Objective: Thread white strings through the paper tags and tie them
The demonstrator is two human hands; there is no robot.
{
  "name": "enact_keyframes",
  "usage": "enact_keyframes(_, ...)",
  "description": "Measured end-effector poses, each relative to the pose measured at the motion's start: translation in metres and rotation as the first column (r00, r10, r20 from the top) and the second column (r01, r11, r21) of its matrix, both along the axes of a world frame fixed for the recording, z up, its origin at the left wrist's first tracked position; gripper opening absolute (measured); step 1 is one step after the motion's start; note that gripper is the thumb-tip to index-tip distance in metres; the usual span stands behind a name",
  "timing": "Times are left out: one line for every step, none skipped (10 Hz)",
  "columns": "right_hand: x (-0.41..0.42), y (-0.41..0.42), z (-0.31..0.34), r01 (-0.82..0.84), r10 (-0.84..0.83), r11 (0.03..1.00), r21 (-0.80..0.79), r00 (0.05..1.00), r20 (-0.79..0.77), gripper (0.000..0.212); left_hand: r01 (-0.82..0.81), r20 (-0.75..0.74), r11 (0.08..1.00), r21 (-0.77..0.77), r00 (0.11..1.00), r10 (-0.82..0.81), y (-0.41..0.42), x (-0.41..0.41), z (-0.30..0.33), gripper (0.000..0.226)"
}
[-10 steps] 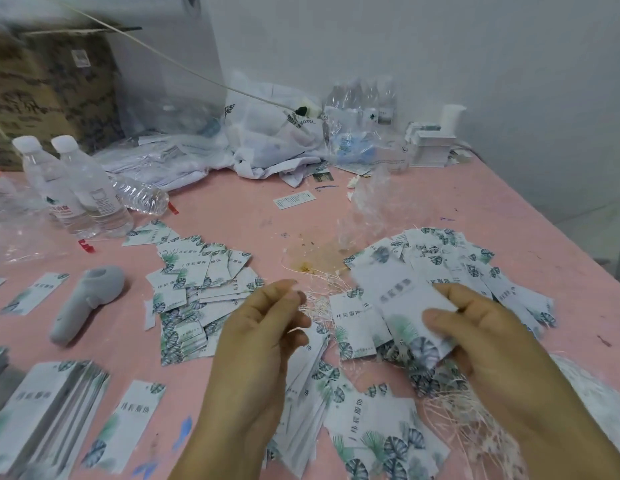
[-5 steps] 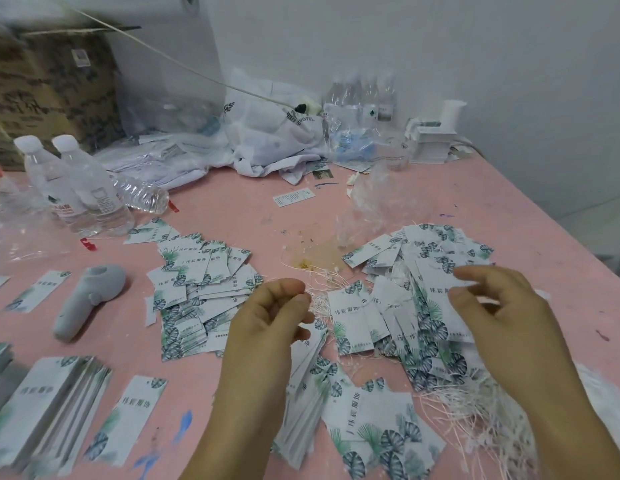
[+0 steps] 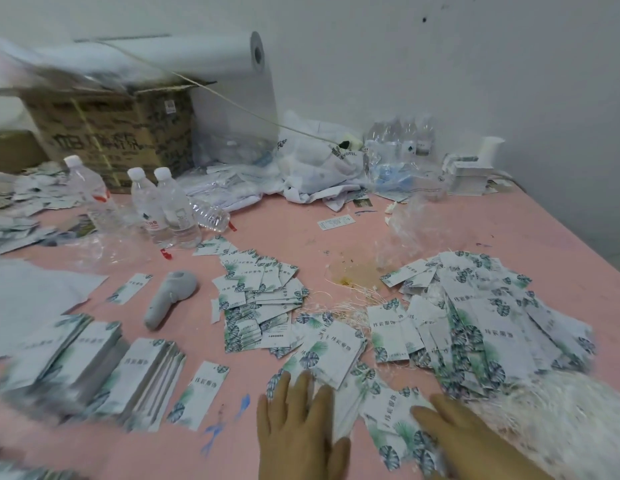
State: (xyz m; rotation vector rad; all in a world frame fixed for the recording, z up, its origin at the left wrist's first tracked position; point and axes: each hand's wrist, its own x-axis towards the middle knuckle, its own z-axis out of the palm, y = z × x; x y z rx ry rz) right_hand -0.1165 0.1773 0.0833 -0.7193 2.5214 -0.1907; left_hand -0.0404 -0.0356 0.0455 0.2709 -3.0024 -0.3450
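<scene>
White paper tags with green leaf prints lie in heaps on the pink table [image 3: 336,237]: one heap in the middle [image 3: 260,299], a larger one at the right [image 3: 481,323], and neat stacks at the left [image 3: 94,368]. Loose white strings [image 3: 350,303] lie between the heaps, and a thick bundle of strings [image 3: 571,410] sits at the lower right. My left hand [image 3: 301,427] lies flat, fingers spread, on the near tags [image 3: 336,355]. My right hand [image 3: 475,441] also rests flat on tags beside the string bundle. Neither hand holds anything.
A grey handheld tool [image 3: 170,299] lies left of the middle heap. Water bottles [image 3: 163,209] stand at the back left before a cardboard box [image 3: 111,133]. Plastic bags [image 3: 319,168] and a white roll [image 3: 232,81] crowd the far edge. A yellowish stain [image 3: 350,275] marks the centre.
Both hands dropped from pinching in the air to lying flat on the near tags. The right hand let go of its tag. The view tilted up and left.
</scene>
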Motion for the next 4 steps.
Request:
enact_keyframes(0.023, -0.005, -0.011, 0.013, -0.012, 0.996, 0.092, 1.000, -0.020, 0.081, -0.061, 0.102, 0.998, 0.007, 0.993, 0.060, -0.001, -0.001, -0.011, 0.069)
enact_keyframes(0.035, -0.011, -0.017, 0.018, -0.013, 0.999, 0.037, 0.991, -0.133, 0.085, -0.088, 0.180, 0.991, 0.103, 0.981, 0.068, 0.001, -0.004, -0.031, 0.082)
enact_keyframes(0.039, -0.024, -0.024, 0.050, -0.064, 0.996, -0.067, 0.972, -0.225, 0.077, -0.095, 0.128, 0.987, 0.133, 0.989, 0.078, -0.003, -0.001, -0.035, 0.081)
enact_keyframes(0.043, -0.034, -0.024, 0.115, -0.159, 0.970, -0.215, 0.967, -0.201, 0.074, -0.088, 0.004, 0.974, 0.208, 0.996, 0.089, 0.002, 0.006, -0.027, 0.071)
